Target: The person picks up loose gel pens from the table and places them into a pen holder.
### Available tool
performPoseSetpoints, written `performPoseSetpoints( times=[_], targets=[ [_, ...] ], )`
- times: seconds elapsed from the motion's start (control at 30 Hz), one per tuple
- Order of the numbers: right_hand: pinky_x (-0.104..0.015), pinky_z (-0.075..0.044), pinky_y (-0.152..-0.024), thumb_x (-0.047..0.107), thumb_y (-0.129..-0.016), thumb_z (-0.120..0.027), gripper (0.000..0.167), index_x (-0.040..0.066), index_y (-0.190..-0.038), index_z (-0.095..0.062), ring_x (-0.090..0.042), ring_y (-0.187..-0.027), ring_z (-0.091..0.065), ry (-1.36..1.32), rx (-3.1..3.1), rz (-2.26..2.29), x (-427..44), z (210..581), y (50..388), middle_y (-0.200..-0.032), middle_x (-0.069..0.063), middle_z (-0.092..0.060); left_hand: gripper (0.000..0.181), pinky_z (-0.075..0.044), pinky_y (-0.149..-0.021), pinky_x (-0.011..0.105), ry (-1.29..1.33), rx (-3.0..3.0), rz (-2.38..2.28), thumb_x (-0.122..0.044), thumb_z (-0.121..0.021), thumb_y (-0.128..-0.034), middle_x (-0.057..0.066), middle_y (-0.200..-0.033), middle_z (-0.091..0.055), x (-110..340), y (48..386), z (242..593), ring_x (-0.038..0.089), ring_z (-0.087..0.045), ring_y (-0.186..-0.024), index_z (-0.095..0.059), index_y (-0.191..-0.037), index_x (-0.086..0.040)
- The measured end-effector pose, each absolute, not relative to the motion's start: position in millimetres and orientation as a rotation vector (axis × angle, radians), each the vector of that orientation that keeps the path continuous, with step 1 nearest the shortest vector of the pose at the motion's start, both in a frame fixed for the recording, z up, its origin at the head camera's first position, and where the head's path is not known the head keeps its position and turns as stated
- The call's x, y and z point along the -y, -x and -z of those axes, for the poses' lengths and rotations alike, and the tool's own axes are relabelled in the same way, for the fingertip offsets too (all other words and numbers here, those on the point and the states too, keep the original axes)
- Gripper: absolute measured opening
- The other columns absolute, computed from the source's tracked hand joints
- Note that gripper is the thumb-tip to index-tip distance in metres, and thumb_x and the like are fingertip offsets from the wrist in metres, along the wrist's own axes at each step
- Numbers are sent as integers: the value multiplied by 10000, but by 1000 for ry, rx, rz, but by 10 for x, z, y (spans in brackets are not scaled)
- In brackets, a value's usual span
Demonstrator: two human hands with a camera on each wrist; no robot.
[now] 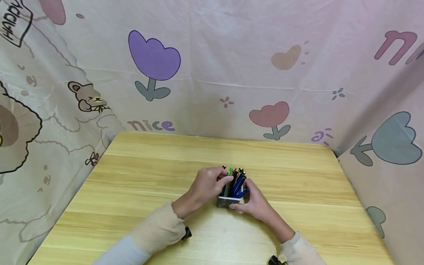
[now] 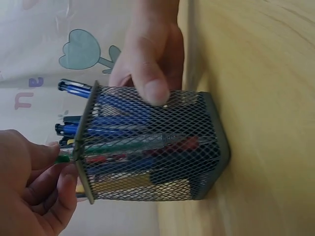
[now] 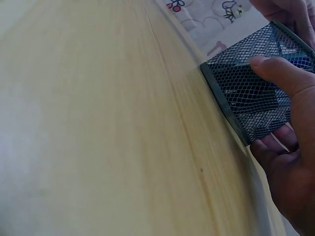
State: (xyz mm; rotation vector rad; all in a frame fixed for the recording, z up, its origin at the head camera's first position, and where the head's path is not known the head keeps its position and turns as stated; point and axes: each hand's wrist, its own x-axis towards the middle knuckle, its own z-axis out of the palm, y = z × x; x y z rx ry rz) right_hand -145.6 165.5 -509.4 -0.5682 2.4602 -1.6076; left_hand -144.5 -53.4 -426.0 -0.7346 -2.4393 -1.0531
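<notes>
A dark wire-mesh pen holder point(image 1: 228, 202) stands upright on the wooden table, filled with several pens. My right hand point(image 1: 256, 201) grips the holder from the right, its thumb on the near side and fingers around the far side. At the holder's top, my left hand point(image 1: 208, 183) pinches the upper end of a green pen point(image 2: 62, 159) between thumb and fingers. Through the mesh in the left wrist view, the rest of that pen's clear barrel still shows inside. Blue pens point(image 2: 74, 130) lean beside it, along with red and yellow ones.
The light wooden table point(image 1: 139, 173) extends around the holder on all sides. Behind it hangs a printed curtain point(image 1: 212, 66) with flowers and cartoon figures, which also runs along the left and right sides. Black wrist-camera parts point(image 1: 187, 233) sit under the left cuff.
</notes>
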Motion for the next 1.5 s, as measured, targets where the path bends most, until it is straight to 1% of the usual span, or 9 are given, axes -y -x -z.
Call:
performPoseSetpoints(
  times=[0.17, 0.33, 0.53, 0.63, 0.8, 0.93, 1.1, 1.37, 1.5],
  targets=[
    [-208, -573, -913, 234, -736, -952, 759, 108, -1345, -516, -98, -1064, -621, 569, -2453, 1614, -1655, 5106, 1461, -1248, -102, -631, 136, -554, -613, 113, 712, 2517, 983, -161, -812, -894, 50, -796, -783, 516, 1429, 4301, 89, -719, -677, -765, -902, -34],
    [-208, -570, -921, 258, -739, -951, 772, 111, -1354, -509, -101, -1071, -615, 569, -2453, 1599, -1654, 5091, 1457, -1262, -117, -624, 152, -538, -591, 126, 679, 2558, 923, -200, -815, -895, 21, -776, -779, 510, 1440, 4321, 72, -704, -649, -761, -887, -58],
    [-201, -569, -914, 252, -735, -954, 764, 115, -1345, -516, -88, -1077, -610, 554, -2454, 1597, -1660, 5087, 1461, -1273, -100, -623, 166, -509, -568, 124, 650, 2607, 832, -247, -818, -895, -9, -775, -783, 496, 1452, 4336, 59, -696, -631, -772, -900, -87],
    [-206, -575, -903, 258, -731, -956, 751, 104, -1322, -519, -98, -1070, -617, 553, -2457, 1587, -1656, 5082, 1469, -1264, -112, -625, 179, -499, -561, 125, 632, 2623, 818, -273, -823, -891, -21, -778, -784, 489, 1454, 4344, 57, -695, -628, -776, -898, -101],
    [-214, -590, -878, 258, -736, -951, 772, 88, -1344, -506, -109, -1052, -638, 541, -2443, 1584, -1659, 5071, 1470, -1273, -134, -623, 188, -484, -550, 129, 624, 2633, 829, -288, -828, -883, -24, -773, -785, 485, 1457, 4346, 53, -688, -619, -773, -867, -109],
    [-218, -594, -879, 245, -731, -955, 788, 107, -1359, -499, -121, -1059, -642, 523, -2438, 1585, -1656, 5062, 1465, -1278, -118, -619, 193, -494, -558, 120, 636, 2640, 851, -287, -827, -883, -13, -779, -789, 488, 1456, 4346, 50, -694, -629, -775, -846, -104],
    [-220, -602, -885, 225, -724, -958, 795, 116, -1364, -498, -122, -1064, -656, 512, -2421, 1604, -1652, 5044, 1454, -1287, -107, -616, 196, -522, -585, 121, 649, 2617, 847, -274, -845, -864, -10, -796, -787, 490, 1453, 4357, 58, -717, -671, -771, -883, -94],
    [-210, -590, -919, 233, -741, -949, 799, 79, -1375, -487, -129, -1087, -652, 553, -2412, 1606, -1653, 5056, 1459, -1299, -149, -608, 221, -482, -568, 103, 706, 2563, 825, -272, -867, -841, -21, -794, -764, 532, 1453, 4375, 44, -679, -662, -773, -930, -93],
    [-215, -590, -919, 238, -739, -949, 812, 93, -1389, -483, -130, -1081, -651, 556, -2417, 1602, -1653, 5061, 1460, -1299, -143, -611, 203, -415, -528, 85, 749, 2496, 843, -264, -846, -868, -33, -801, -753, 596, 1450, 4375, 9, -560, -592, -775, -945, -90]
  ],
)
